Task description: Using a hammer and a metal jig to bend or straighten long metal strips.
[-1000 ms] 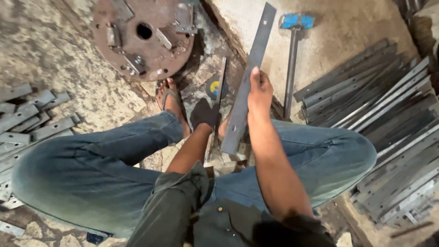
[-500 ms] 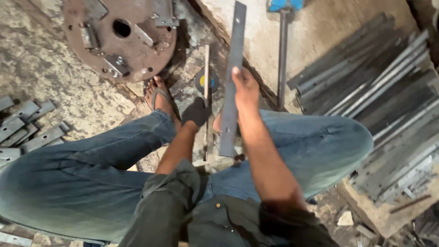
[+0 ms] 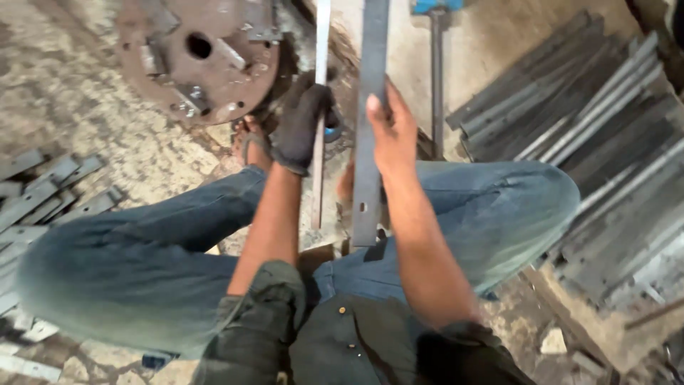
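Observation:
I squat in blue jeans over a dirty floor. My right hand (image 3: 393,132), bare, grips a long flat grey metal bar (image 3: 370,57) that runs from between my knees up past the top edge; a small hole shows near its lower end. My left hand (image 3: 303,121) wears a dark glove and is closed around a thinner, lighter metal strip (image 3: 320,36) standing just left of the bar. The two strips are nearly parallel and upright in view.
A rusty round metal plate (image 3: 199,57) with welded lugs lies at the upper left by my sandalled foot (image 3: 249,142). Short flat metal pieces (image 3: 50,192) lie at the left. A stack of long bars (image 3: 605,142) fills the right. A blue-headed hammer (image 3: 436,43) lies behind.
My gloved left hand has risen from the floor and taken hold of the thin strip. The wide bar in my right hand has swung from a tilt to nearly vertical.

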